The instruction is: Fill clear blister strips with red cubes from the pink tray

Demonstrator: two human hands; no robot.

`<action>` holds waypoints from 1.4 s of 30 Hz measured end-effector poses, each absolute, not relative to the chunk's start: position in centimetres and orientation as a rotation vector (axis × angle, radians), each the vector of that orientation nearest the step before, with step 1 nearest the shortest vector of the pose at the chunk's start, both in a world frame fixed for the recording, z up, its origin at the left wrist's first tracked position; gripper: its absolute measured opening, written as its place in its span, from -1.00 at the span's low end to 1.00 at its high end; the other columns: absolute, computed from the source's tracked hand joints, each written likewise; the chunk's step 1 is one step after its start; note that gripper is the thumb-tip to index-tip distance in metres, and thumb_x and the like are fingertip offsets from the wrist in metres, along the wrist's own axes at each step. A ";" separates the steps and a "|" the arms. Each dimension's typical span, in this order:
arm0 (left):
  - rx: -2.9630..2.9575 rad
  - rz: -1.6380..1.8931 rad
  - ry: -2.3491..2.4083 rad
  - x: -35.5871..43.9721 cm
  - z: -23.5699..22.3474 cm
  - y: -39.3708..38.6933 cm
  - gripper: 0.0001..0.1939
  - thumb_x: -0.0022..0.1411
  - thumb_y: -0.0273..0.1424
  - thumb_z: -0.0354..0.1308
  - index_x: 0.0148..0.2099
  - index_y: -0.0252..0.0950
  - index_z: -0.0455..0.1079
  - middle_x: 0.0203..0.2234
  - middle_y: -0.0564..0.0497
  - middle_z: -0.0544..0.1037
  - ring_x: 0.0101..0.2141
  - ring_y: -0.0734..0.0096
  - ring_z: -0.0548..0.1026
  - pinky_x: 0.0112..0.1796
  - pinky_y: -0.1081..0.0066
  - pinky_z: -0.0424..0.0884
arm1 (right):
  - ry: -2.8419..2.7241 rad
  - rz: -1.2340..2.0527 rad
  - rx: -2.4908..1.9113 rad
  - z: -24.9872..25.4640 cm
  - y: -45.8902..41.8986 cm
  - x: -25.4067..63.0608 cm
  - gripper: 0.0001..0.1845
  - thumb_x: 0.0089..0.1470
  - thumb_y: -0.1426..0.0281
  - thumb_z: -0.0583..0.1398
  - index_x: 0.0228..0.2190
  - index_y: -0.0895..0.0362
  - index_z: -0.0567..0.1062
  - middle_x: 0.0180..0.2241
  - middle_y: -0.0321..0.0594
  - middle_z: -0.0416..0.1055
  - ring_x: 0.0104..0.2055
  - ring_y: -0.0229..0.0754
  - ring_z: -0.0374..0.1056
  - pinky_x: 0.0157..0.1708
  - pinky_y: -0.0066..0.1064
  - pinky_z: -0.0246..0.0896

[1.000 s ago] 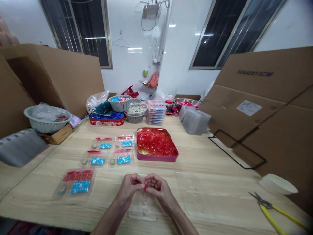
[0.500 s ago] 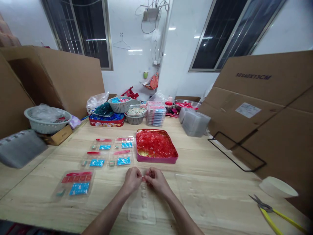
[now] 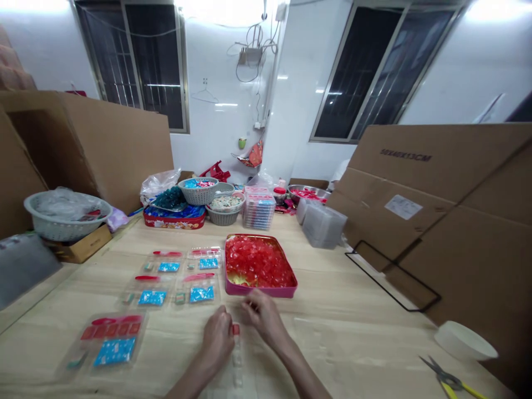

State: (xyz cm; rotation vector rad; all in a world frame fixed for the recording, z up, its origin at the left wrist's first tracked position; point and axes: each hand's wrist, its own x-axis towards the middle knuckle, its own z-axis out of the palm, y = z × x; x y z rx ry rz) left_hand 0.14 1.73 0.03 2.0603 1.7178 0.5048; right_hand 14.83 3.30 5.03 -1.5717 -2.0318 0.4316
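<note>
A clear plastic tray [image 3: 237,363] with a row of small compartments lies in front of me. One red square piece [image 3: 236,330] sits in its far compartment. My left hand [image 3: 219,337] is closed beside that piece, fingers curled in; what they grip is hidden. My right hand [image 3: 265,317] is raised to the right of the tray, just short of the pink-red tin [image 3: 261,291]. Its fingers are bent together, and I cannot make out anything in them. Many translucent red pieces [image 3: 257,260] fill the tin.
Left of the tin lie several clear trays with blue packets [image 3: 201,293] and red sticks. A fuller tray [image 3: 114,352] is nearer. Baskets [image 3: 200,193], stacked boxes [image 3: 258,209] and clear cases [image 3: 324,226] stand behind. Yellow-handled pliers [image 3: 446,377] and a tape roll [image 3: 465,341] lie right.
Both hands were together over the tray at a red piece. My right hand has since moved away toward the tin, leaving the red piece visible in the tray. The camera view has tilted upward.
</note>
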 end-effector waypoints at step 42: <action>1.738 1.425 1.172 0.3 4.6 0.6 -0.72 0.09 -0.51 0.03 -0.14 -0.27 0.42 -0.22 -0.07 0.47 -0.40 0.45 0.44 -0.41 0.47 0.37 | -1.325 1.219 -1.134 5.2 4.6 17.5 -0.76 -0.25 0.32 0.34 -0.48 0.18 0.49 -0.58 -0.30 0.45 -0.55 -0.30 0.30 -0.50 -0.47 0.19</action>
